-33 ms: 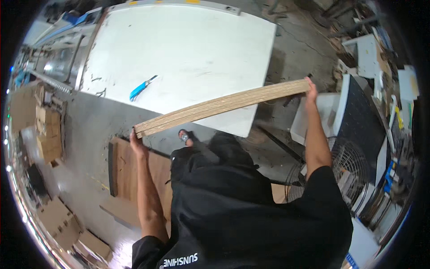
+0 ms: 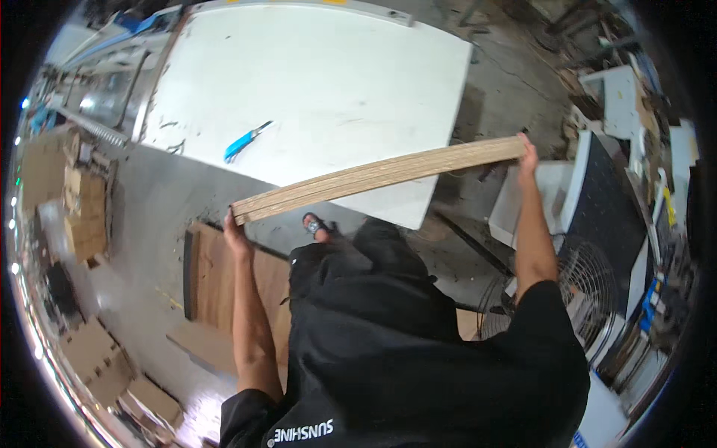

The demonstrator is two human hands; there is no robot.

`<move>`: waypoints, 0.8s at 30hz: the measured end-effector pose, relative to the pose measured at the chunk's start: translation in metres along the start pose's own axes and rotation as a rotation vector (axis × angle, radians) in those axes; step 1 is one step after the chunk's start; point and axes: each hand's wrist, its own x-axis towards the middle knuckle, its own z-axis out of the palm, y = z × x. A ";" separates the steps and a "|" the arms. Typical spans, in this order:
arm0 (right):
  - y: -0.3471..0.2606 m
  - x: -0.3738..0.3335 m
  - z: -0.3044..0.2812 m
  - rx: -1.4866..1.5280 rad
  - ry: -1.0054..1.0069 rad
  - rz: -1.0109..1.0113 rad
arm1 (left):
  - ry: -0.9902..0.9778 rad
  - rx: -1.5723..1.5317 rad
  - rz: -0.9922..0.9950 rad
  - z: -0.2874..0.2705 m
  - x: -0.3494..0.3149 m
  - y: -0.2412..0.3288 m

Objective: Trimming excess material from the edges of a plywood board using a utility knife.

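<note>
A stack of long particleboard panels [image 2: 381, 176], seen along its raw edges, spans the space between my hands. My left hand [image 2: 237, 233] grips its left end, and my right hand [image 2: 529, 157] holds the right end, which lies farther from me. The stack is held in front of my body, across the near edge of a white-topped table [image 2: 321, 89]. Some fingers of both hands are hidden by the boards. On the tabletop, beyond the stack, lies a blue utility knife [image 2: 245, 143].
A mesh-caged fan [image 2: 586, 280] stands at my right, near a dark panel [image 2: 609, 216] and piled offcuts. Low at my left are wood-grain boards [image 2: 216, 276]. Cardboard boxes [image 2: 86, 213] sit farther left. A sandalled foot [image 2: 315, 225] shows below the stack.
The whole scene has shifted slightly right in view. Both hands keep their hold on the board stack, with its tilt almost the same.
</note>
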 end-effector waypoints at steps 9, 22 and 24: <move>-0.027 0.002 0.007 -0.111 0.026 0.117 | -0.012 0.012 -0.056 0.022 -0.027 0.005; -0.032 -0.008 0.023 -0.185 0.055 0.127 | -0.083 0.082 -0.072 0.016 -0.027 0.017; -0.036 0.002 -0.007 -0.332 0.116 0.005 | -0.158 0.073 -0.103 0.022 -0.023 0.018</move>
